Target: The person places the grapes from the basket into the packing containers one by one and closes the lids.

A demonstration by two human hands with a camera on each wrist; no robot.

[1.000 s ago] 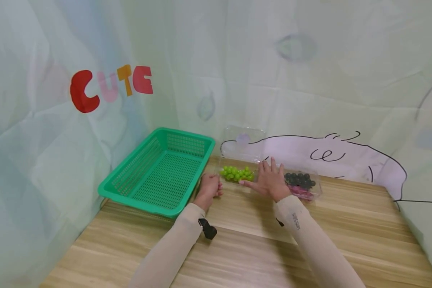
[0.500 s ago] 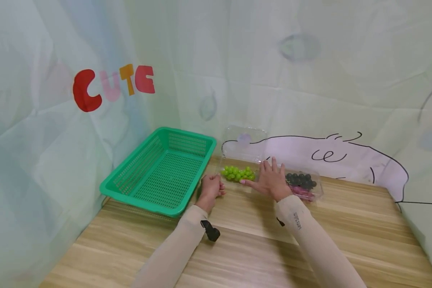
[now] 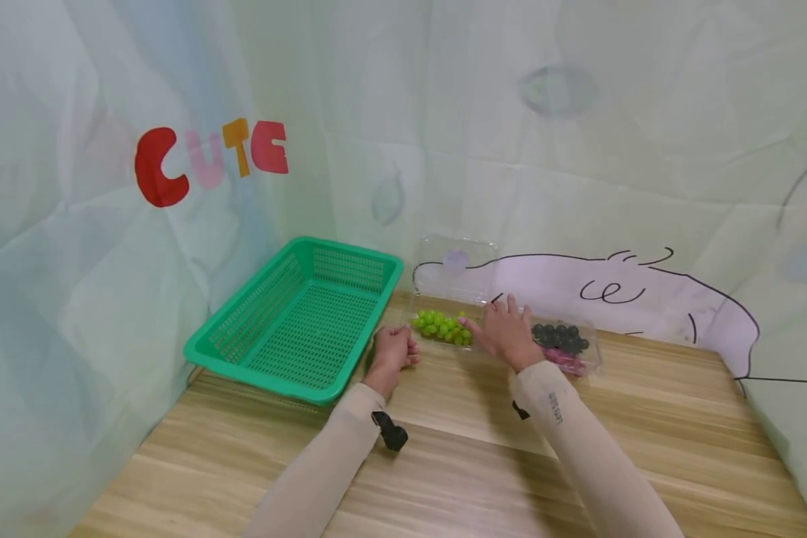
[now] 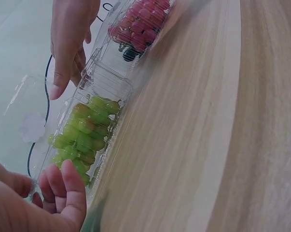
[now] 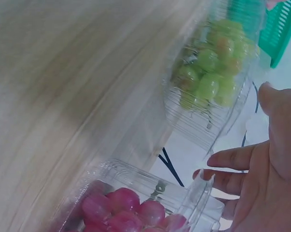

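Green grapes (image 3: pixel 438 326) lie in a clear plastic box (image 4: pixel 111 83) whose lid (image 3: pixel 454 273) stands raised against the backdrop. At the box's left end, my left hand (image 3: pixel 393 351) has curled fingers and pinches its clear edge; the exact contact is partly hidden. My right hand (image 3: pixel 507 334) reaches across the gap between the boxes with fingers extended. Its thumb is above the right side of the green grapes. In the right wrist view its fingertips (image 5: pixel 217 158) touch the plastic rims. Right of it, a second clear box (image 5: pixel 131 169) holds dark grapes (image 3: pixel 560 338) and red grapes (image 3: pixel 563 361).
An open green plastic basket (image 3: pixel 296 388) with slotted walls stands left of the left hand. Everything sits on a wood-grain table (image 3: pixel 457 471). Behind it hangs a pale fabric backdrop (image 3: pixel 350 97) with printed letters and a line drawing.
My right thumb has lifted from the front edge of the green-grape box to over the grapes. Left hand, boxes and basket have stayed in place.
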